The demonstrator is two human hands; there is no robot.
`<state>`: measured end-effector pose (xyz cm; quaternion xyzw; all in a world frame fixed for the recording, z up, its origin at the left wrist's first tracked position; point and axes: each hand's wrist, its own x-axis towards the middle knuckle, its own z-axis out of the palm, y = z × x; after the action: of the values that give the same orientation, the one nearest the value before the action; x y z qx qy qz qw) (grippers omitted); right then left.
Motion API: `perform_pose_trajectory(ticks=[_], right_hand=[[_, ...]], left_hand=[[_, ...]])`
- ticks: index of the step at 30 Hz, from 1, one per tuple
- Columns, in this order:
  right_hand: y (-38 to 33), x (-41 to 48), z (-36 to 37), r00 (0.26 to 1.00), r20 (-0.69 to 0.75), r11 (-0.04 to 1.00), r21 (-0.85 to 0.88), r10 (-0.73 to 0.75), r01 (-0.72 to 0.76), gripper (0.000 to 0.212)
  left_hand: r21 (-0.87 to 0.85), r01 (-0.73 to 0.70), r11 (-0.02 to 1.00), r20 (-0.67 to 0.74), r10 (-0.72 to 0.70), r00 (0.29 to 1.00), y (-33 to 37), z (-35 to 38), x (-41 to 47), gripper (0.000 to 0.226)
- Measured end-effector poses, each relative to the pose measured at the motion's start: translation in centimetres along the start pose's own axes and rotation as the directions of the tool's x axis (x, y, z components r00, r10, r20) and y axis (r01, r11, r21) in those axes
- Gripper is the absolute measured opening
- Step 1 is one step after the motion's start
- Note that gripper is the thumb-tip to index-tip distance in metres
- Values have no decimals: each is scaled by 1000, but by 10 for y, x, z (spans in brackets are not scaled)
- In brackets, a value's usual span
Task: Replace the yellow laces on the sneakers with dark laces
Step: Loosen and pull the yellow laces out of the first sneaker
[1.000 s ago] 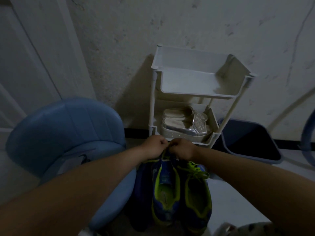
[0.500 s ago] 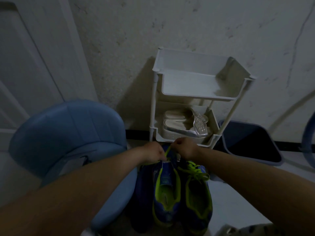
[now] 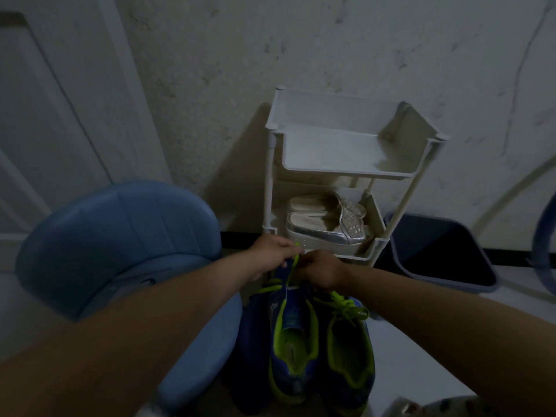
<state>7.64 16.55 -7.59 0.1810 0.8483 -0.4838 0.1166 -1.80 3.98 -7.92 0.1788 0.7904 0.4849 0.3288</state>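
Two blue sneakers with lime-green lining stand side by side on the floor, toes away from me. The left sneaker (image 3: 293, 341) has its yellow lace (image 3: 292, 267) pulled up out of the front. My left hand (image 3: 272, 255) pinches the lace's upper end. My right hand (image 3: 323, 273) grips the lace lower down, over the shoe's toe end. The right sneaker (image 3: 350, 356) keeps its yellow lace (image 3: 349, 305) threaded and tied. No dark laces are visible.
A blue padded chair (image 3: 120, 251) stands close on the left. A white two-tier rack (image 3: 346, 164) against the wall holds silver sandals (image 3: 328, 224) on its lower shelf. A dark blue bin (image 3: 436, 254) sits at the right. A door is at far left.
Both hands have lifted slightly and moved apart, drawing the yellow lace further up out of the left sneaker. The sneakers have stayed in place.
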Motion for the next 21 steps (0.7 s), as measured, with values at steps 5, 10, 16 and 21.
perform_pose_trajectory(ticks=[5, 10, 16, 21], right_hand=[[1, 4, 0, 1000, 0, 996, -88, 30, -30, 15], [1, 10, -1, 995, -96, 992, -114, 41, -52, 27], [-5, 16, -9, 952, -305, 971, 231, 16, 58, 26], [-5, 13, -9, 942, -335, 963, 255, 1, 90, 26]], left_hand=[[25, 7, 1000, 18, -8, 1000, -1, -2, 0, 17], [98, 16, 995, -5, -16, 1000, -4, -1, 4, 17], [392, -3, 920, 166, -67, 984, -18, -5, 3, 15], [503, -60, 862, 218, -59, 974, -23, -4, 1, 23]])
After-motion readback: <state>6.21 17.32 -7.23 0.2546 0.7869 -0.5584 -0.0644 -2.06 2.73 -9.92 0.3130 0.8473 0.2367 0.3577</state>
